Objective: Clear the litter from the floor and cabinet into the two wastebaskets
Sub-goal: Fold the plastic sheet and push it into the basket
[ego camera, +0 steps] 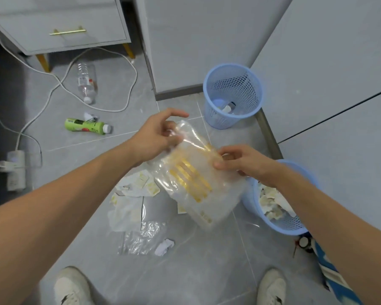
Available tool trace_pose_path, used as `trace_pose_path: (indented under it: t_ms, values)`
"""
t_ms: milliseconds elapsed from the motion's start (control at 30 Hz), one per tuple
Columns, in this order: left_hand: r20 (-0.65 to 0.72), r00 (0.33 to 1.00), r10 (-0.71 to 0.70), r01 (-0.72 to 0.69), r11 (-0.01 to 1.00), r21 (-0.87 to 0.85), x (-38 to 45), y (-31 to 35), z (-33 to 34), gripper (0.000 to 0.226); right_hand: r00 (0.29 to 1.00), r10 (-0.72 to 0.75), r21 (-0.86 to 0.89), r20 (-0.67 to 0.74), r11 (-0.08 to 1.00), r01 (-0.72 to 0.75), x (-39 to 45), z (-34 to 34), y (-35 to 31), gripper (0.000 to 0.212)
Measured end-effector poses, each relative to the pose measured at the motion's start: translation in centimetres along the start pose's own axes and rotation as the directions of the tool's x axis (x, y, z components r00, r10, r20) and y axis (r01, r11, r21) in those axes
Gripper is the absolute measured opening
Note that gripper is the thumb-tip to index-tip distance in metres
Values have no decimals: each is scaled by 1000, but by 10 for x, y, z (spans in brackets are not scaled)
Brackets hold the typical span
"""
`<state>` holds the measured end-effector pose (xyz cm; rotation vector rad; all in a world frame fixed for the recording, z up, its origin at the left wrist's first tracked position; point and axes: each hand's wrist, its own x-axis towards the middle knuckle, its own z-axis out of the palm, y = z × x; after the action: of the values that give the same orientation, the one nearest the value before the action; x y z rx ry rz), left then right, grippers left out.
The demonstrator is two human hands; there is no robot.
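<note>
Crinkly clear bag [194,183] (yellow stripes) pinched by left hand [156,137] and right hand [244,164].

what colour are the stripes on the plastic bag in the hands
Yellow-gold stripes on a clear plastic bag, seen in the head view.

Both hands, left hand [156,137] and right hand [249,165], pinching clear yellow-striped plastic bag [194,179], above littered floor [185,271], two blue wastebaskets [232,95] nearby
</note>
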<state>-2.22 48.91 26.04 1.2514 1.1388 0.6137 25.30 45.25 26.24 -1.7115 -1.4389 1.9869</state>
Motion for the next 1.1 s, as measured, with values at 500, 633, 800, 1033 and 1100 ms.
trace_pose_path:
  t_ms: [500,633,800,1033,1100]
  values:
    - [-11,948,-319,315,939,-137,-70,0,32,33,972,16,437,-235,895,91,-50,29,-6,20]
    - [-49,971,-234,224,961,-161,-72,16,36,11,980,-7,349,-198,934,78,-59,22,-8,29]
    - [-24,976,-215,197,932,-306,-70,22,41,24,984,-2,577,-176,810,105,-63,19,0,32]
    - [35,955,-295,279,847,-452,-63,26,50,40,996,-58,710,-68,699,89,-75,9,11,46]
    - [102,945,-311,325,857,-401,-59,26,56,42,994,-72,646,-79,756,106,-79,3,20,45]
